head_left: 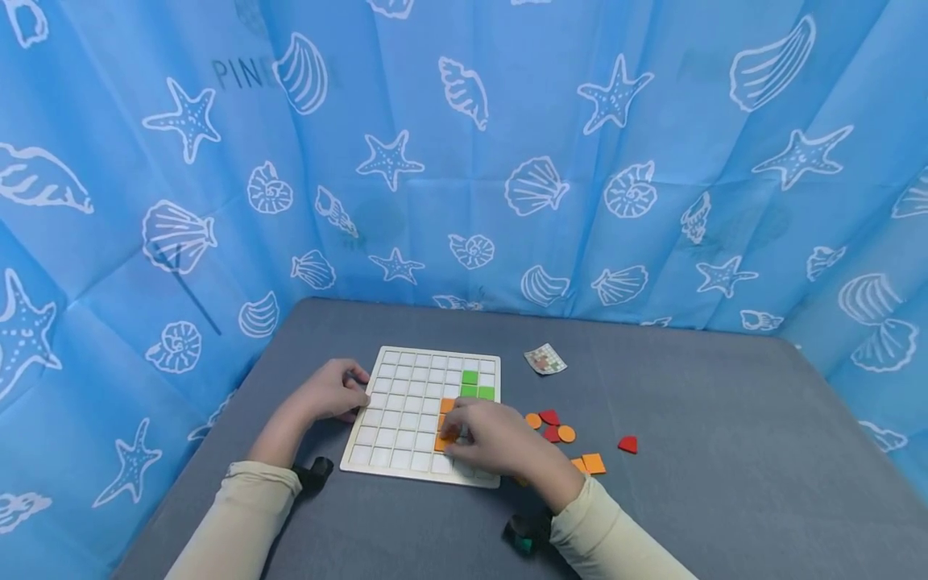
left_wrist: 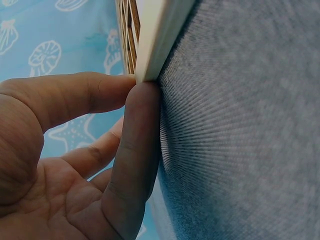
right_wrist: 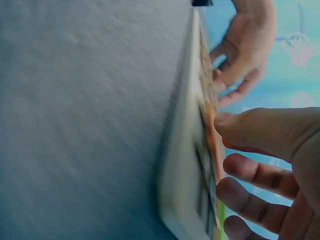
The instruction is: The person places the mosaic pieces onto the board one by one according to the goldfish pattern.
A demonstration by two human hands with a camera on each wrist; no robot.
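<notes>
Left hand [head_left: 337,392] at the left edge of a white gridded board [head_left: 395,411], which lies flat on the grey table [head_left: 739,451]. Grip there is closed: thumb and one finger pinch the rim, the left wrist view showing one digit against the gridded face and the other against the underside by the cloth; the remaining fingers sit behind, bent and off the rim. Right hand [head_left: 486,435] arched over the right part of the board, above a group of orange tiles [head_left: 441,445] set in its cells. Its fingers are bent and spread, with a gap between thumb and the lower fingers; in the right wrist view the thumb tip is at the orange tiles, touching or just above. Whether a tile is pinched there cannot be told: the hand hides the spot from overhead, and the close view is blurred. Green tiles [head_left: 470,377] occupy cells near the board's upper right corner, beyond the right hand. To the right of the board, loose on the table: orange discs [head_left: 566,434] mixed with red pieces [head_left: 549,417], one red piece lying apart farther right; orange squares [head_left: 594,463] near the right forearm. A small patterned card [head_left: 545,359] lies beyond the board's upper right corner.
</notes>
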